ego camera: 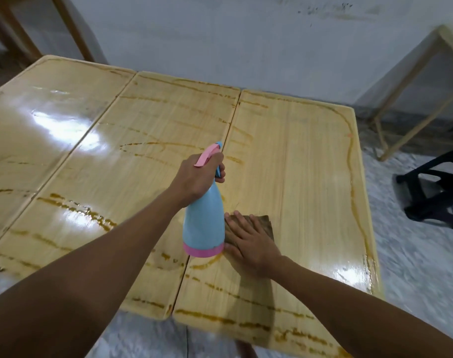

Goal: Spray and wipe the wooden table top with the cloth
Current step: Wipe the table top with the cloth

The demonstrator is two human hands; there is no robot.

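Your left hand (198, 177) is curled around the neck of the spray bottle (204, 223) at centre frame, with a finger on the trigger. The bottle is pale blue with a pink base band and pink trigger head, and it is held above the surface with the nozzle aimed toward the upper part of the frame. No label or writing can be read on it. Your right hand (251, 244) lies flat, fingers straight and spread, pressing the brown cloth (261, 226) onto the table top (297, 164) just right of the bottle. The table top is glossy pale wood in three panels, marked with brownish streaks and lines of liquid, heaviest along the lower edge. A black stool (434, 192) stands at right.
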